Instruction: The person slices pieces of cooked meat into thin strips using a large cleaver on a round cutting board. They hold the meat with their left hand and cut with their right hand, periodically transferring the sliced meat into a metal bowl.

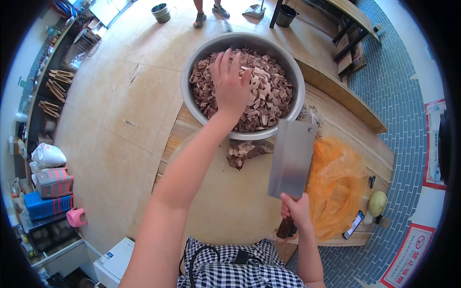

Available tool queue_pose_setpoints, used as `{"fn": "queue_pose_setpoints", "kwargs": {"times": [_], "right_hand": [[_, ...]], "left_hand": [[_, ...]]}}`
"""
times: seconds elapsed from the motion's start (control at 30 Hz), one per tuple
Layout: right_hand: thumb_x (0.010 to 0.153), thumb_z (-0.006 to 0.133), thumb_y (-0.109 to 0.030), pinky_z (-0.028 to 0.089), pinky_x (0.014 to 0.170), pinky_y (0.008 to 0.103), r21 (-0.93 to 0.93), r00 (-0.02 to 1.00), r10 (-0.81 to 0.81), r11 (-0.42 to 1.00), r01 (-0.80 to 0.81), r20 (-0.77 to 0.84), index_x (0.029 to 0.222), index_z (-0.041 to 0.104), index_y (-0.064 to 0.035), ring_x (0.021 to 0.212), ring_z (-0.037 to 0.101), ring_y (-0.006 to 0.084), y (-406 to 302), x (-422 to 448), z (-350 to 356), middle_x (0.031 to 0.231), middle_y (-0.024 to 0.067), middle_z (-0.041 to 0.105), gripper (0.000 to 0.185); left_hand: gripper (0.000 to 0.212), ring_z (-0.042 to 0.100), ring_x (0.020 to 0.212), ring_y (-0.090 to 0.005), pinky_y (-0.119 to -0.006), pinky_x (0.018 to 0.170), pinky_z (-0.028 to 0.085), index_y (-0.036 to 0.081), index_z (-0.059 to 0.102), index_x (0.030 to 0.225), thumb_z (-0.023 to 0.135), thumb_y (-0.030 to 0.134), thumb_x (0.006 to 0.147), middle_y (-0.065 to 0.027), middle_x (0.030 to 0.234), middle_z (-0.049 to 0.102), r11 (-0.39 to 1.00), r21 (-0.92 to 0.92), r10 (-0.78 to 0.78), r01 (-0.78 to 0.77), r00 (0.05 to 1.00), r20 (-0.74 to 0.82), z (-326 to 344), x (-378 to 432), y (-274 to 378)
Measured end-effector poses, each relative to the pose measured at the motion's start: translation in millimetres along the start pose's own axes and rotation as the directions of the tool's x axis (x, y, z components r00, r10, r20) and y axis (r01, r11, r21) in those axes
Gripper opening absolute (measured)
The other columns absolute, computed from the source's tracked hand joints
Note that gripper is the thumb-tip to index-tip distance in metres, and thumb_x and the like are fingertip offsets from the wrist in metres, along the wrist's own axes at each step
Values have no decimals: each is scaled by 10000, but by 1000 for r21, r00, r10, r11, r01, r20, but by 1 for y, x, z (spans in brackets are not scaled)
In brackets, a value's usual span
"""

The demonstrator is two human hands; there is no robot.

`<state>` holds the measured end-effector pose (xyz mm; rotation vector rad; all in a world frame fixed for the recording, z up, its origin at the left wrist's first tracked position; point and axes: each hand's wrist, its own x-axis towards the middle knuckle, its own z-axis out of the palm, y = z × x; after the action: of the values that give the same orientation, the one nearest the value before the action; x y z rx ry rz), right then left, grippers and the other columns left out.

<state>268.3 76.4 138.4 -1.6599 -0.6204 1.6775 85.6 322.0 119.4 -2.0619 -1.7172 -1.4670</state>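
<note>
A large metal basin (301,77) is filled with chopped cooked meat (268,102). Over the left part of the heap my left hand (230,84) is spread, fingers apart and pointing away from me, touching or just above the pieces. My right hand (296,208) grips the wooden handle of a cleaver (292,158), its broad blade pointing away from me at the basin's near right side. A dark chunk of cooked meat (246,151) lies on the round pale cutting board (223,201), just in front of the basin. Right of the blade lies a crumpled orange plastic bag (335,190).
On the wooden table (354,108), a phone (353,225) and a pale green melon-like fruit (377,203) lie at the right, near a tiled wall. Beyond the basin, a person's feet (210,16), a bucket (161,13) and a dustpan (255,11) are on the floor. Shelves line the left.
</note>
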Motion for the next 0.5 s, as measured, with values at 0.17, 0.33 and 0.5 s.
{"fn": "queue_pose_setpoints", "kwargs": {"times": [0.17, 0.33, 0.5], "right_hand": [[790, 542, -77, 312, 337, 237, -18, 998, 63, 998, -63, -4, 621, 455, -26, 350, 365, 83, 20, -25, -8, 449, 3, 392, 197], [787, 557, -110, 330, 358, 242, -118, 994, 103, 988, -99, 28, 631, 495, -3, 378, 393, 74, 31, -37, -14, 456, -1, 419, 200], [749, 572, -165, 412, 471, 328, -682, 996, -91, 726, 85, 27, 734, 571, 24, 495, 533, 264, 85, -45, -43, 565, 147, 549, 190]], "left_hand": [[437, 320, 1174, -344, -385, 993, 245, -73, 371, 1178, 437, 198, 842, -214, 1231, 379, 988, -111, 140, -110, 940, 312, 19, -21, -9], [350, 405, 1113, -285, -381, 966, 284, -7, 466, 1120, 474, 168, 817, -153, 1162, 467, 954, -276, 192, -118, 947, 257, 1, -3, -2], [293, 472, 1025, -278, -371, 885, 358, 27, 517, 1064, 525, 39, 771, -116, 1076, 529, 889, -449, -99, 95, 995, 15, -70, -54, 8]]}}
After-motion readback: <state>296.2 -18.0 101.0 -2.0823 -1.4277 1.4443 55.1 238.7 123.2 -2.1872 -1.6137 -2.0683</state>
